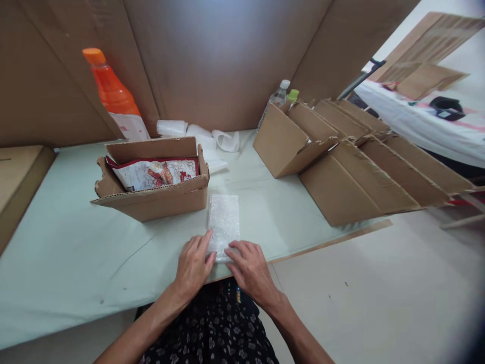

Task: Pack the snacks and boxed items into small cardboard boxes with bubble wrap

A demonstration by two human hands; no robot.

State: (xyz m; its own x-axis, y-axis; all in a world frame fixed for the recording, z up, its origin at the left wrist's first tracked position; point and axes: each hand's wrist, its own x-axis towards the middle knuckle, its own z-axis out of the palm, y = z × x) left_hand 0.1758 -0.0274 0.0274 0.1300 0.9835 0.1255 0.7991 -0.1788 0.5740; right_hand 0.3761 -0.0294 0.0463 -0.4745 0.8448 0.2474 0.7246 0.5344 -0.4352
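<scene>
A sheet of bubble wrap [224, 215] lies flat on the table, its near end by the front edge. At its near left corner is my left hand [193, 262], gripping the edge with the index finger on top and the thumb by the near end. My right hand [250, 265] grips the near right corner, fingers bent over the plastic and thumb low at the edge. Whether anything is wrapped inside cannot be made out.
Just beyond stands an open cardboard box [174, 199] with printed food pouches [159, 174]. Clear plastic rolls [172, 127] and an orange bottle [113, 91] are behind it. Several cardboard boxes [341, 177] stand at right, near a clear bottle [279, 96]. Cardboard panels [227, 65] wall the back.
</scene>
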